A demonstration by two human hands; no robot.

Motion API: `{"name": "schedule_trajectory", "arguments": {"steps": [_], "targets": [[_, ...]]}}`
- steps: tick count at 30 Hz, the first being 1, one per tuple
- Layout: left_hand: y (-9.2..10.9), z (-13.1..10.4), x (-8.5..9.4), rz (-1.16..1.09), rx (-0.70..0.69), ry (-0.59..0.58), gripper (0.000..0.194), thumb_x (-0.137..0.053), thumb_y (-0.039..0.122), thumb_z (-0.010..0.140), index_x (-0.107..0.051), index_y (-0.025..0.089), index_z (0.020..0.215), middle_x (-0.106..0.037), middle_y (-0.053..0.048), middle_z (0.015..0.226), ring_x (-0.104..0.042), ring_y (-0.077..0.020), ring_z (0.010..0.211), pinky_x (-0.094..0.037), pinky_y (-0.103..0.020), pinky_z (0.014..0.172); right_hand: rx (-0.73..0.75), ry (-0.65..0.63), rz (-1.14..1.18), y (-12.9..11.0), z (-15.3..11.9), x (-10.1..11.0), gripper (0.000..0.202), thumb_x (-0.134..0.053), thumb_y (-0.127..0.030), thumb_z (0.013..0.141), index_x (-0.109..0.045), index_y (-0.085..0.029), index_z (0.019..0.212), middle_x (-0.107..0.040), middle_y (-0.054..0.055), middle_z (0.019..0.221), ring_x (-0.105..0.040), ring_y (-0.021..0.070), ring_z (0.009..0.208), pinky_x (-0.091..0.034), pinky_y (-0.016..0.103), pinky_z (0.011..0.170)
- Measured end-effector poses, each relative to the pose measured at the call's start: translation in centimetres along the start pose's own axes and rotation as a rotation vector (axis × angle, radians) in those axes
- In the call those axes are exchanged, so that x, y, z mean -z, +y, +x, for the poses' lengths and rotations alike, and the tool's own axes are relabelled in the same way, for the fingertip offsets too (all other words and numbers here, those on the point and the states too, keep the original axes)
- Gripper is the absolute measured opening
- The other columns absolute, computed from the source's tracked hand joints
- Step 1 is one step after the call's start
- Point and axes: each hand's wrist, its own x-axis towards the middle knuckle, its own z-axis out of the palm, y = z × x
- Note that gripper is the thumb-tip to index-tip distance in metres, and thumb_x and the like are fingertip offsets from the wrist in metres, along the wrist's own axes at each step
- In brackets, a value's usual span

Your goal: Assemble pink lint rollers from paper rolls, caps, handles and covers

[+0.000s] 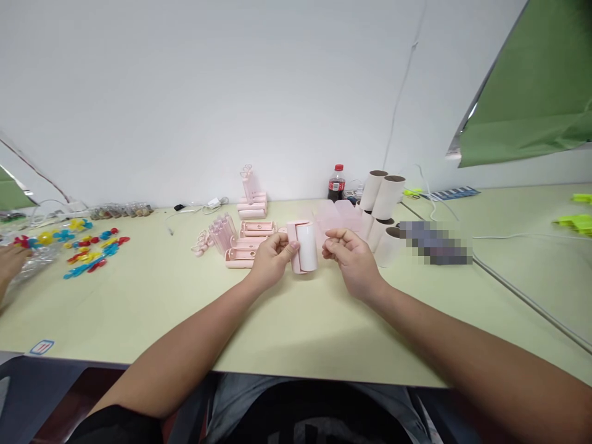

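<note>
My left hand point(269, 262) grips a lint roller point(307, 248) by its pink holder, fingers and thumb closed on the side. The roller's white roll faces right, and it is held upright just above the table. To the right of the roll, a small gap away, is my right hand point(354, 264). Its thumb and fingertips are pinched together; anything between them is too small to make out. Behind my left hand lie pink roller holders point(240, 254) and a bunch of pale pink handles point(222, 231). Translucent pink covers point(340, 214) sit behind my right hand.
White paper rolls point(388, 196) stand stacked at the right, near a cola bottle point(337, 183). A finished pink roller stack point(252, 203) is by the wall. Colourful plastic pieces point(97, 250) lie left, beside another person's hand point(10, 264). A cable point(527, 299) crosses the right.
</note>
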Motion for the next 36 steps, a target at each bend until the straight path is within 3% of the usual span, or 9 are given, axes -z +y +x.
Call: {"name": "schedule_trajectory", "arguments": {"steps": [7,14,19,23,25,27,29,32,36], "targets": [[0.1,-0.1,-0.1,0.003,-0.020,-0.001,0.044,-0.066,0.059,0.077,-0.061,0.017,0.089,-0.058,0.001,0.070,-0.050,-0.0101,0.058,-0.043,-0.022,0.051,0.026,-0.053,-0.121,0.8,0.1,0.1,0.041,-0.073,-0.034,0.069,-0.054,-0.021,0.103,-0.058,0.003,0.096,-0.057,0.0182,0.087,-0.049,0.035,0.079],[0.4,-0.5,-0.8,-0.057,-0.057,-0.079,0.047,-0.070,0.059,0.073,-0.063,0.016,0.090,-0.067,-0.004,0.083,-0.061,-0.0157,0.073,-0.052,-0.028,0.065,-0.070,-0.348,-0.075,1.0,-0.5,-0.4,0.065,-0.080,-0.041,0.069,-0.047,-0.022,0.121,-0.063,0.011,0.117,-0.061,0.0260,0.105,-0.052,0.038,0.083],[1.1,-0.6,-0.4,0.222,-0.141,-0.096,0.038,-0.059,0.053,0.084,-0.066,0.017,0.091,-0.066,-0.003,0.074,-0.059,-0.0145,0.065,-0.046,-0.026,0.062,-0.073,-0.292,-0.134,0.8,-0.6,-0.3,0.061,-0.081,-0.038,0.066,-0.052,-0.020,0.116,-0.067,0.010,0.110,-0.063,0.0273,0.099,-0.053,0.037,0.076],[3.6,0.5,3.8,0.647,-0.174,0.318,0.026,-0.058,0.043,0.085,-0.068,0.019,0.084,-0.065,-0.001,0.069,-0.058,-0.0159,0.066,-0.042,-0.027,0.063,-0.111,-0.177,-0.106,0.8,-0.1,0.0,0.057,-0.081,-0.036,0.065,-0.053,-0.021,0.113,-0.068,0.007,0.106,-0.065,0.0261,0.093,-0.053,0.036,0.072],[4.9,1.0,7.1,0.809,-0.056,0.580,0.021,-0.058,0.039,0.083,-0.067,0.019,0.084,-0.066,-0.002,0.073,-0.059,-0.0175,0.069,-0.042,-0.029,0.065,-0.124,-0.148,-0.084,0.8,0.1,0.1,0.057,-0.080,-0.036,0.065,-0.053,-0.022,0.113,-0.068,0.006,0.105,-0.065,0.0258,0.092,-0.054,0.036,0.070],[5.6,1.3,10.3,0.959,0.121,0.704,0.020,-0.062,0.039,0.078,-0.064,0.020,0.086,-0.067,-0.003,0.080,-0.061,-0.0202,0.075,-0.041,-0.030,0.066,-0.129,-0.138,-0.073,0.9,0.2,0.1,0.056,-0.080,-0.035,0.065,-0.053,-0.022,0.112,-0.068,0.006,0.104,-0.064,0.0253,0.091,-0.054,0.036,0.070],[5.6,1.4,12.8,1.034,0.355,0.653,0.026,-0.066,0.044,0.073,-0.062,0.022,0.087,-0.069,-0.004,0.082,-0.062,-0.0231,0.075,-0.041,-0.031,0.061,-0.133,-0.133,-0.078,1.0,0.2,0.1,0.056,-0.079,-0.034,0.064,-0.053,-0.022,0.112,-0.068,0.006,0.104,-0.064,0.0251,0.091,-0.054,0.036,0.070],[4.9,1.3,14.4,1.071,0.613,0.433,0.031,-0.067,0.053,0.069,-0.060,0.022,0.072,-0.068,-0.006,0.072,-0.063,-0.0255,0.069,-0.040,-0.032,0.056,-0.127,-0.131,-0.105,1.0,0.1,0.1,0.056,-0.079,-0.033,0.064,-0.052,-0.022,0.112,-0.066,0.006,0.102,-0.063,0.0249,0.092,-0.053,0.035,0.069],[4.1,1.5,14.1,1.126,0.665,0.366,0.039,-0.068,0.058,0.065,-0.056,0.021,0.062,-0.067,-0.009,0.068,-0.063,-0.0282,0.065,-0.040,-0.034,0.053,-0.100,-0.134,-0.144,0.9,0.1,0.1,0.057,-0.079,-0.033,0.064,-0.052,-0.022,0.113,-0.065,0.005,0.103,-0.062,0.0243,0.093,-0.053,0.034,0.070]]}}
